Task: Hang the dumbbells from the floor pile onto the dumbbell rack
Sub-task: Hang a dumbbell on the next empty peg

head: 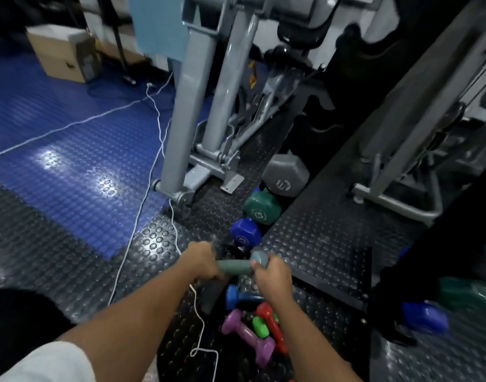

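We see a studded rubber floor [57, 244], black near us and blue [71, 150] further left, with glare patches from overhead light. A grey exercise machine frame [186, 111] stands at centre, another grey frame [401, 166] at right. A white cord [150, 172] trails across the floor. A cardboard box [60, 53] sits far left by a light-blue panel [159, 26].

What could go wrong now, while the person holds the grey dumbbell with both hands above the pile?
1. The grey dumbbell, gripped by the left hand and right hand, could slip and fall onto the purple dumbbell and red dumbbell below.
2. The white cord lies beside the pile; a foot might catch on it.
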Available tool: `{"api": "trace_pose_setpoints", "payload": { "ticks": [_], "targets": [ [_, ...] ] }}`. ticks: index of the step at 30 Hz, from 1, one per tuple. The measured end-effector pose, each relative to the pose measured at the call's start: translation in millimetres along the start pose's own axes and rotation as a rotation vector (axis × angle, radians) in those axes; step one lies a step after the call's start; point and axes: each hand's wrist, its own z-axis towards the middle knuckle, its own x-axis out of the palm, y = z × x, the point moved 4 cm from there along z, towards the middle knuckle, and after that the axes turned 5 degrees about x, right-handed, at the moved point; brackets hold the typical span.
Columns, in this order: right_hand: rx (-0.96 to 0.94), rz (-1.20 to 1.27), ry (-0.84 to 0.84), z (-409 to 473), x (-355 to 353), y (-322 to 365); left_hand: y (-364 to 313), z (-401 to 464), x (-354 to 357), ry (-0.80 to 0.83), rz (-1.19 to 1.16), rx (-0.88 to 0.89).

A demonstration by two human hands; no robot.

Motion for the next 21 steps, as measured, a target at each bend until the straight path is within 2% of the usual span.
{"api": "trace_pose_setpoints", "payload": {
  "ticks": [5,10,13,16,18,21],
  "targets": [
    [-0.123,0.113,-0.158,-70,-66,45,-23,-71,-63,-0.088,-0.121,0.095],
    [-0.256,0.199,-0.273,-121,-142,86,-50,-140,-121,-0.222,-0.413,0.260],
    [-0.370,0.239,-0.331,-138,-192,120,-65,-175,-142,-0.279,-0.816,0.379],
    [-0.495,0.212,-0.318,-140,-222,160,-84,-187,-144,-0.143,-1.364,0.350],
    [-0.553,0.198,-0.319,-135,-235,185,-96,-190,-147,-0.160,-1.516,0.280],
    [-0.619,0.235,-0.300,-120,-245,220,-108,-187,-155,-0.301,-1.698,0.211]
  ]
}}
